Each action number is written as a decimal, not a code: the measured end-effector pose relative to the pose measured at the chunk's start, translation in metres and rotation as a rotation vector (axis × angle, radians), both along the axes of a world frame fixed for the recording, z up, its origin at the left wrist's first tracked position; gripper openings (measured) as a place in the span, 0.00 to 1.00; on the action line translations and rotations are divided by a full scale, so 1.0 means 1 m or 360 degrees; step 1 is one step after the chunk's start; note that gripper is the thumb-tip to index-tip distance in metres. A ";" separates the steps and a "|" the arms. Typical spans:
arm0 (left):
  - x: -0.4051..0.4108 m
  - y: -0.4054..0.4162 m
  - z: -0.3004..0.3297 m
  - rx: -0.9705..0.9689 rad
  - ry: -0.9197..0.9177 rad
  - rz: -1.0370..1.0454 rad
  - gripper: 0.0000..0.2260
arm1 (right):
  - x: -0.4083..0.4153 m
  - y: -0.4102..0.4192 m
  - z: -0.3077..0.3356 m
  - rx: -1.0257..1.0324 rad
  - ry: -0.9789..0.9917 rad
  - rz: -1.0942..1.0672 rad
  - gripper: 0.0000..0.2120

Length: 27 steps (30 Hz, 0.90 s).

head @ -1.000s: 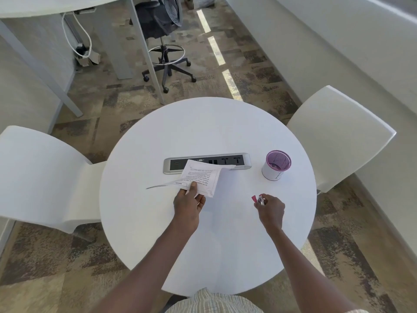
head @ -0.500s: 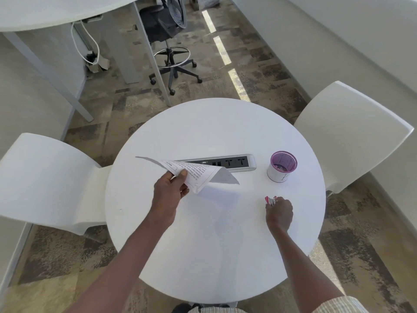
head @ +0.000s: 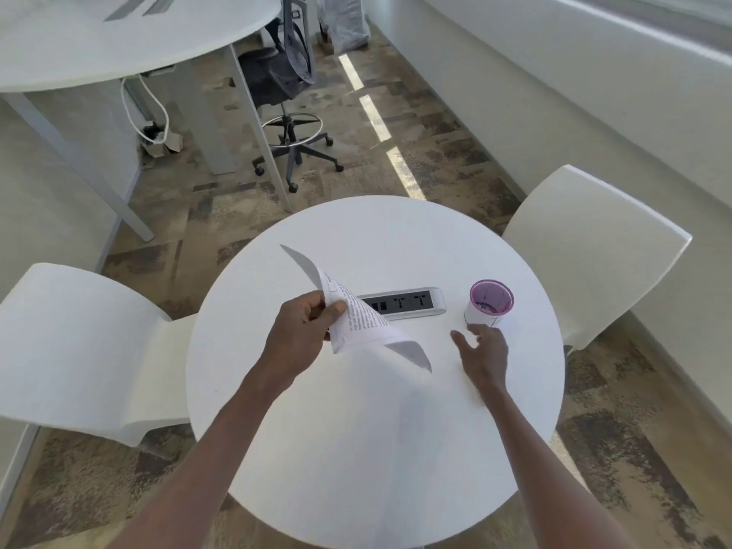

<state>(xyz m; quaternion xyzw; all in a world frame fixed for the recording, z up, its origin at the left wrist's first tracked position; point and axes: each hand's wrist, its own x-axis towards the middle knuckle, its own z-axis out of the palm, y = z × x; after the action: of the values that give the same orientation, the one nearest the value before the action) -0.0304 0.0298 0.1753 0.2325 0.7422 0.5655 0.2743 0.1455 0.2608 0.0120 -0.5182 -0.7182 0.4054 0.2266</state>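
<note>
My left hand (head: 303,330) pinches a printed sheet of paper (head: 358,320) and holds it curled above the round white table (head: 356,449). The sheet hides the left end of the grey power strip (head: 412,303) set into the tabletop. My right hand (head: 481,352) hovers low over the table with spread fingers, just in front of a white cup with a purple inside (head: 489,303). Nothing shows in that hand; the small pink item it held earlier is out of sight.
A white chair (head: 79,350) stands left of the table and another white chair (head: 594,251) right of it. Behind are a larger white desk (head: 119,45), a black office chair (head: 285,85) and patterned carpet. A white wall ledge runs along the right.
My left hand lifted the paper off the table and turned it upward. My right hand opened and moved toward the cup; the small pink item it pinched is no longer visible.
</note>
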 end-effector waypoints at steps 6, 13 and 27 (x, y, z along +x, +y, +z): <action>-0.005 -0.012 0.041 -0.0127 0.0272 -0.0412 0.06 | -0.046 -0.005 0.084 -0.0242 0.0252 0.0647 0.33; -0.025 -0.032 0.085 -0.0159 0.0485 -0.0593 0.06 | -0.057 -0.017 0.118 -0.0418 0.0411 0.1019 0.46; -0.048 -0.024 0.095 0.0355 0.0410 0.0182 0.03 | -0.044 -0.071 0.104 -0.0690 0.0791 0.0921 0.16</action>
<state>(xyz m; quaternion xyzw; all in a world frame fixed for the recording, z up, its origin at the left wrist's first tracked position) -0.0782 0.0061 0.2704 0.2893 0.7158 0.6248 0.1168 0.1014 0.1896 0.1164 -0.2178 -0.6558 0.7059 0.1557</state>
